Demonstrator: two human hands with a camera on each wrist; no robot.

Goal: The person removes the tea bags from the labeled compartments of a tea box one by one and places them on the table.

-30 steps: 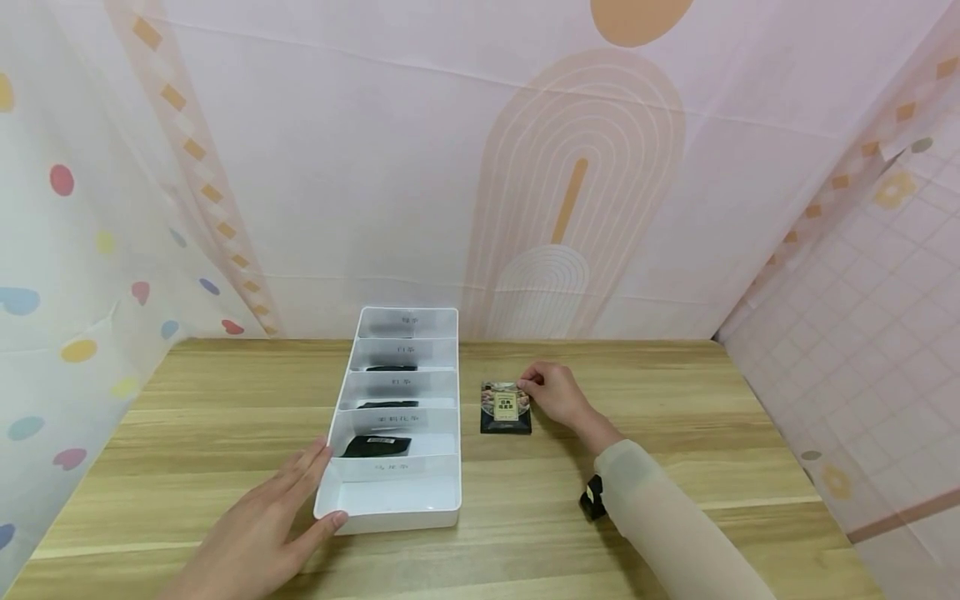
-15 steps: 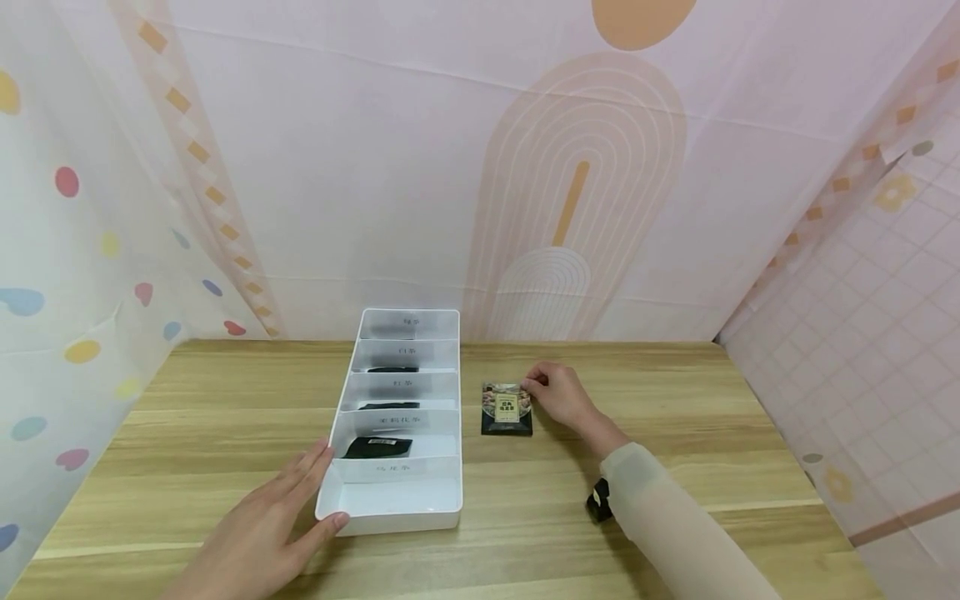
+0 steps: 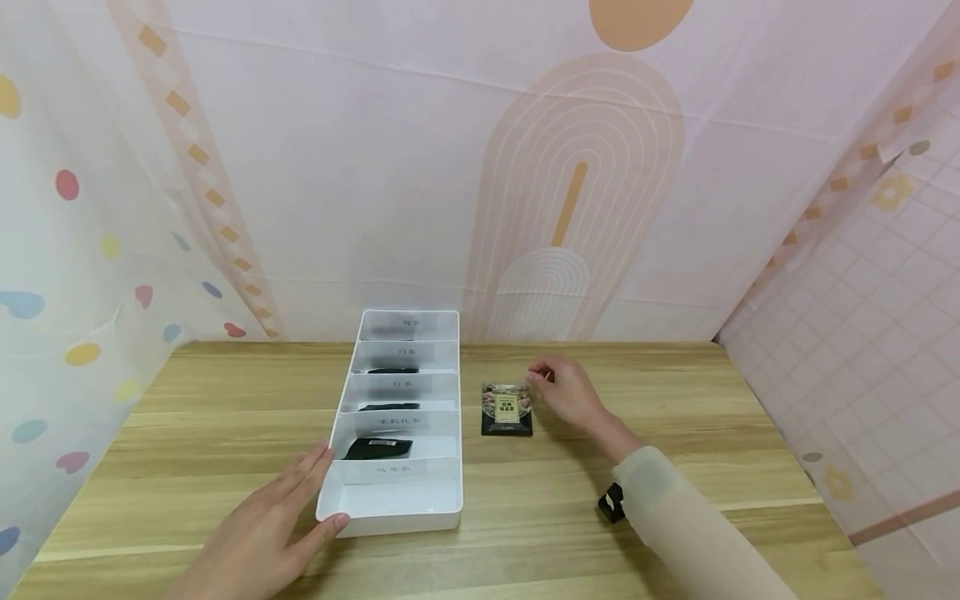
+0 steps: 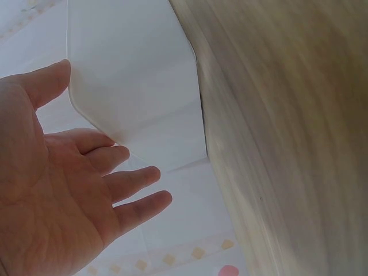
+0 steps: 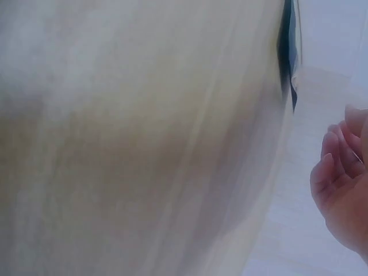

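Observation:
A white divided box (image 3: 397, 522) stands on the wooden table, each compartment bearing a printed label. At its near left corner rests my left hand (image 3: 258, 517), thumb on the front and fingers along the side. The left wrist view shows this hand (image 4: 69, 190) with relaxed, spread fingers beside the white wall. To the right of the box lies a flat black tea sachet (image 3: 507, 423) with a pale label. My right hand (image 3: 567, 398) hovers just off its upper right corner, holding nothing. In the right wrist view, a gap separates the loosely curled fingers from the sachet (image 5: 285, 52).
Dark sachets lie in several compartments, including a black sachet (image 3: 378, 449) in the second from the front. The nearest compartment (image 3: 393, 497) shows only its white floor. A small black object (image 3: 612, 503) sits under the right sleeve. A patterned cloth (image 3: 420, 167) hangs behind the table.
The right hand has drawn slightly away from the sachet's corner, and its forearm has shifted right. The black object at the sleeve moved with it. The left hand and box stay put.

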